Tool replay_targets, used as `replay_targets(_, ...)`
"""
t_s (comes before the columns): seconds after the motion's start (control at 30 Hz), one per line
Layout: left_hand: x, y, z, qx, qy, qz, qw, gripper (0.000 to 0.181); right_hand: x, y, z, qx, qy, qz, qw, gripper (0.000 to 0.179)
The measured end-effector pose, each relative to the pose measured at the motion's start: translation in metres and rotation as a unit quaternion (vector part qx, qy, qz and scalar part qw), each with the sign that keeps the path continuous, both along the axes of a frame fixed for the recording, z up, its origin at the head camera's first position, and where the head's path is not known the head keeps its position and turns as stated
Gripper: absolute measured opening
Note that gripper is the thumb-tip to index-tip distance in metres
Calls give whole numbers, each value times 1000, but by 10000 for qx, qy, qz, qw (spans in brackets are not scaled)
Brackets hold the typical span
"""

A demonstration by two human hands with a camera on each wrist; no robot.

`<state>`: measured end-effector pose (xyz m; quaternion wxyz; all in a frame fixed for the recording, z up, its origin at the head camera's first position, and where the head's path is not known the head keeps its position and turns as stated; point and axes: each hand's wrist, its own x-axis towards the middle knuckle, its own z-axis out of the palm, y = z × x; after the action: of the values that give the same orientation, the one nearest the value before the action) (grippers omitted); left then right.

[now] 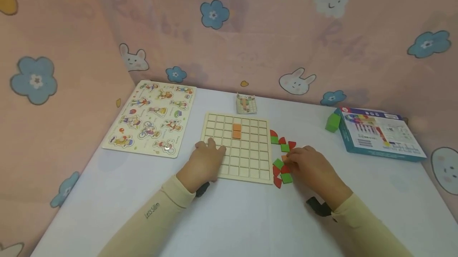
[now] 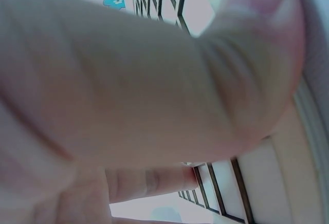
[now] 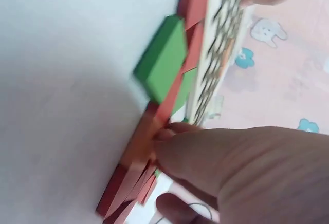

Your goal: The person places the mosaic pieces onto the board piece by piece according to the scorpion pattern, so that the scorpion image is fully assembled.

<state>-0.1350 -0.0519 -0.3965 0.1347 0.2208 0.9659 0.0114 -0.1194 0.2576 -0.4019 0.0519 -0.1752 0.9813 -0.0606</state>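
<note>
A wooden grid board (image 1: 247,175) lies on the white table with two orange square tiles (image 1: 237,130) in its cells. My left hand (image 1: 205,161) rests on the board's left edge, fingers spread; in the left wrist view its thumb (image 2: 128,85) fills most of the picture. Right of the board, my right hand (image 1: 311,165) pinches an orange square tile (image 1: 284,158) between thumb and fingertips. The right wrist view shows this orange tile (image 3: 140,141) partly hidden by the thumb. Around it lie green square tiles (image 1: 286,178) and red rounded tiles (image 1: 277,182).
A wooden picture puzzle board (image 1: 157,110) lies at the left. Behind the grid board stands a small creased pattern card (image 1: 246,104). At the right back are a boxed set (image 1: 383,134) and a green block (image 1: 333,122). Patterned pink cloth hangs behind the table.
</note>
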Motion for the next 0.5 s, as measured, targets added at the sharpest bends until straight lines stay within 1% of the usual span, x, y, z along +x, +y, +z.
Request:
replay_targets(0.13,1,0,-1,-37,31,-33,10000,82,-7,7,-1,152,17,288,9995,34)
replay_targets(0.2,1,1,-1,-68,42,-38,10000,82,-10,9,0,176,-59,360,9992,33)
replay_targets(0.43,1,1,1,-143,-10,-17,9999,84,-22,8,6,166,-411,383,9983,29)
replay_targets(0.5,1,0,1,-154,-27,3,9999,85,-26,7,7,166,-544,400,9976,30)
